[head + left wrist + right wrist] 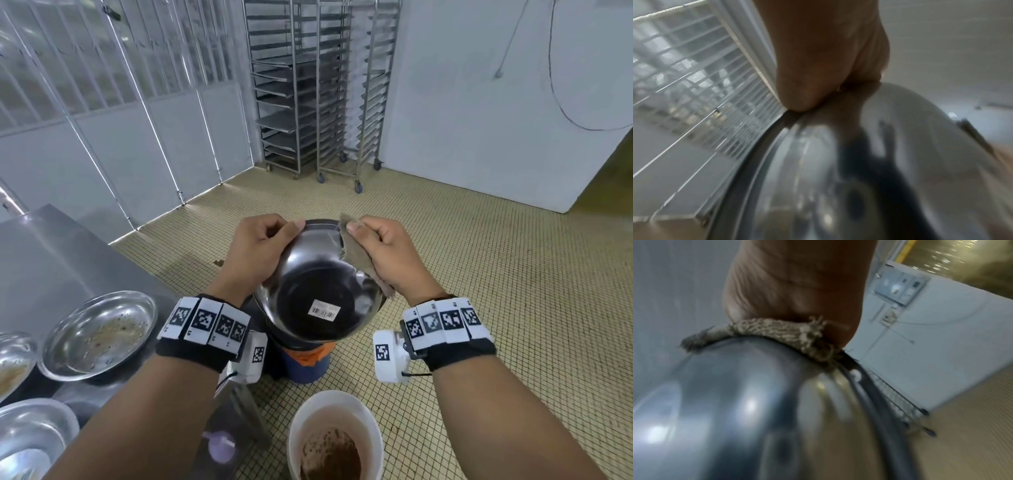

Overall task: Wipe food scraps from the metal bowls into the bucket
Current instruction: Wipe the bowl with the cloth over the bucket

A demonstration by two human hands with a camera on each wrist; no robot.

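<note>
A metal bowl [317, 284] is held tilted in front of me, its outer base with a barcode sticker [324, 309] facing the head camera. My left hand [260, 250] grips its left rim, thumb on the edge; the left wrist view shows the thumb [807, 84] pressing the bowl [869, 162]. My right hand [380, 253] holds a brown cloth [356, 253] against the right rim; the right wrist view shows that cloth [781, 332] pinched onto the bowl [735, 402]. A white bucket [368, 425] with brown scraps stands on the floor below. The bowl's inside is hidden.
A steel table [51, 260] at left carries dirty metal bowls [99, 334], [30, 438], [13, 363]. A dark bin with an orange band [308, 359] stands under the held bowl. Wheeled tray racks [318, 85] stand at the back wall on a tiled floor [479, 274].
</note>
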